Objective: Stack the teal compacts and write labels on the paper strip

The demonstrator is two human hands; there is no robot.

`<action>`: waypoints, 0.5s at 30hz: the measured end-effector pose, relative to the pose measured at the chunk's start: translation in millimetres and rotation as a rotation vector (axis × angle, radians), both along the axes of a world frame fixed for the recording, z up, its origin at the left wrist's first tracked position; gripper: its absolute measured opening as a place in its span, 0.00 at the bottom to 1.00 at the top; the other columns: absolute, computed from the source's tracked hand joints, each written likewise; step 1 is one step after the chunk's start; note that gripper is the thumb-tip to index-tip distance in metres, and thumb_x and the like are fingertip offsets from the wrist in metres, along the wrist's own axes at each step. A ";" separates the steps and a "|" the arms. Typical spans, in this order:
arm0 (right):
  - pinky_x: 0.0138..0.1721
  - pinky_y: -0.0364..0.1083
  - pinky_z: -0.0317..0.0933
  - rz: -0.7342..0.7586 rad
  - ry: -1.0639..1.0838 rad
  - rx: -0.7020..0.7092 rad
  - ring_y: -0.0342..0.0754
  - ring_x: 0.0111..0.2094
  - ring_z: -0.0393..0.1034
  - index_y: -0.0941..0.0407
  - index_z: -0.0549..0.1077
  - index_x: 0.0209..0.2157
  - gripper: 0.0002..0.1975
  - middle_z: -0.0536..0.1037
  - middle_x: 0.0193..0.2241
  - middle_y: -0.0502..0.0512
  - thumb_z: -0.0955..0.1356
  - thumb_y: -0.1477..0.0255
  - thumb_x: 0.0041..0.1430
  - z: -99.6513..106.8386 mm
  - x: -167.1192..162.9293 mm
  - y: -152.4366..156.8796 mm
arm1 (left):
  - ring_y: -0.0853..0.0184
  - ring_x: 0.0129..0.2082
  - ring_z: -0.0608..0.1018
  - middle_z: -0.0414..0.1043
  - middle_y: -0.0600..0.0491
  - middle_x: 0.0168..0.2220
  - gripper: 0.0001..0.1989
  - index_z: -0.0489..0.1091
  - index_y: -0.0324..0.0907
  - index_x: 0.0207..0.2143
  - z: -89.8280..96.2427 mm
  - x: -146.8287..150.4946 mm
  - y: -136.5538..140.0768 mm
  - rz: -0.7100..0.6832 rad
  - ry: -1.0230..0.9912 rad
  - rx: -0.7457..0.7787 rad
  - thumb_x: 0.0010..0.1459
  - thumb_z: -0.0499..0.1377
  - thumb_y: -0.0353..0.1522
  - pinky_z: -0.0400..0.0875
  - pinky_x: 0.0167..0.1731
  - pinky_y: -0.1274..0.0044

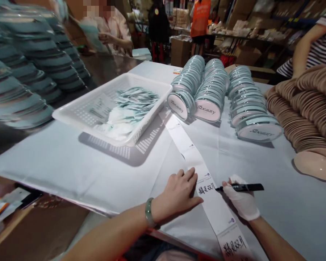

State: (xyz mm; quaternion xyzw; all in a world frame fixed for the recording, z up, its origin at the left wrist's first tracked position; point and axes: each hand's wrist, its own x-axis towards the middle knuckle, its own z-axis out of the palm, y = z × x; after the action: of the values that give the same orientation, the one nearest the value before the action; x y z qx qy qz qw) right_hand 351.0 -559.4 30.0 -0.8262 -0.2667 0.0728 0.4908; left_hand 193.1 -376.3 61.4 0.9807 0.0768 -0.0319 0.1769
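Observation:
A long white strip of paper labels [222,212] runs down the table towards me, with black handwritten characters on two of its sections. My left hand [176,194], with a green bangle at the wrist, rests on the strip's left side, fingers spread. In a white glove, my right hand [241,203] grips a black marker [248,187]. The marker's tip touches or hovers just over the strip, at the end of the upper row of characters; which of the two I cannot tell.
Beyond my hands stand a white plastic basket [97,136] of small packets and rows of oval packages marked "beauty" [209,108]. Brown oval pieces [301,119] are stacked at right, pale-blue stacks [24,72] at left. A person in stripes [320,47] is at far right; others are behind.

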 end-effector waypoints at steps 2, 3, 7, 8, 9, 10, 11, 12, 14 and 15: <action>0.27 0.45 0.58 0.006 0.009 0.003 0.44 0.22 0.62 0.53 0.63 0.20 0.18 0.66 0.19 0.46 0.71 0.58 0.52 1.6 -0.3 0.5 | 0.52 0.48 0.74 0.63 0.47 0.65 0.32 0.65 0.42 0.57 -0.2 0.2 0.1 0.000 0.000 -0.001 0.58 0.61 0.53 0.76 0.40 0.63; 0.27 0.45 0.58 0.007 0.018 0.006 0.45 0.22 0.63 0.53 0.64 0.20 0.18 0.66 0.19 0.47 0.71 0.58 0.52 3.0 -1.0 1.6 | 0.52 0.48 0.74 0.62 0.47 0.66 0.33 0.65 0.42 0.57 -0.5 0.3 0.2 0.000 0.001 -0.002 0.58 0.61 0.53 0.76 0.40 0.63; 0.27 0.45 0.60 -0.001 0.046 0.031 0.45 0.22 0.64 0.53 0.66 0.20 0.18 0.68 0.19 0.48 0.73 0.57 0.51 6.3 -3.7 5.3 | 0.51 0.49 0.74 0.61 0.46 0.66 0.33 0.65 0.42 0.57 -1.5 0.9 0.2 -0.001 0.014 -0.010 0.57 0.61 0.53 0.76 0.41 0.63; 0.28 0.45 0.61 -0.002 0.045 0.031 0.46 0.22 0.64 0.53 0.65 0.20 0.19 0.68 0.19 0.48 0.73 0.57 0.51 5.8 -3.8 5.2 | 0.52 0.49 0.74 0.61 0.47 0.66 0.33 0.65 0.42 0.57 -1.4 0.9 0.2 0.001 0.014 -0.011 0.57 0.61 0.53 0.76 0.41 0.63; 0.29 0.45 0.61 -0.004 0.043 0.032 0.46 0.22 0.65 0.53 0.64 0.20 0.19 0.68 0.19 0.48 0.73 0.57 0.51 5.0 -3.7 4.6 | 0.52 0.49 0.74 0.62 0.47 0.66 0.33 0.65 0.43 0.57 -1.2 0.9 0.2 0.002 0.013 -0.011 0.57 0.61 0.53 0.76 0.41 0.63; 0.29 0.46 0.61 -0.005 0.036 0.032 0.46 0.22 0.65 0.53 0.64 0.20 0.19 0.68 0.19 0.47 0.73 0.57 0.52 4.1 -3.5 3.8 | 0.52 0.49 0.74 0.62 0.47 0.66 0.33 0.65 0.42 0.57 -0.8 0.8 0.2 0.003 0.012 -0.011 0.57 0.61 0.53 0.76 0.41 0.63; 0.30 0.46 0.61 -0.004 0.029 0.032 0.46 0.23 0.65 0.53 0.64 0.20 0.20 0.68 0.19 0.48 0.73 0.57 0.52 3.4 -3.3 2.8 | 0.52 0.49 0.74 0.62 0.47 0.66 0.33 0.65 0.42 0.57 -0.4 0.7 0.2 0.003 0.013 -0.010 0.57 0.61 0.53 0.76 0.41 0.63; 0.29 0.46 0.61 0.000 0.024 0.029 0.46 0.23 0.66 0.53 0.64 0.21 0.20 0.69 0.19 0.48 0.73 0.56 0.52 2.9 -3.3 2.0 | 0.52 0.49 0.74 0.62 0.47 0.66 0.33 0.65 0.42 0.57 0.0 0.7 0.2 0.002 0.015 -0.010 0.58 0.61 0.53 0.76 0.42 0.63; 0.27 0.46 0.60 0.029 0.007 -0.006 0.46 0.22 0.65 0.53 0.65 0.20 0.19 0.69 0.19 0.48 0.72 0.56 0.52 2.5 -3.2 0.8 | 0.52 0.49 0.74 0.62 0.47 0.65 0.33 0.65 0.43 0.57 0.8 0.5 0.3 -0.001 0.024 -0.011 0.57 0.61 0.53 0.76 0.41 0.63; 0.27 0.46 0.61 0.037 -0.006 -0.027 0.46 0.21 0.65 0.53 0.65 0.20 0.19 0.69 0.18 0.49 0.72 0.56 0.52 2.2 -3.0 0.4 | 0.52 0.49 0.74 0.62 0.47 0.65 0.33 0.65 0.43 0.57 1.0 0.5 0.3 -0.002 0.028 -0.012 0.57 0.61 0.53 0.76 0.41 0.63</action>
State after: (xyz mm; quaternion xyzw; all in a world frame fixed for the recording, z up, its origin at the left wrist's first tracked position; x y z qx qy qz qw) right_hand 348.0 -559.0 32.1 -0.8278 -0.2827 0.0828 0.4775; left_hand 193.6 -376.1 62.4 0.9792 0.0779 -0.0464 0.1816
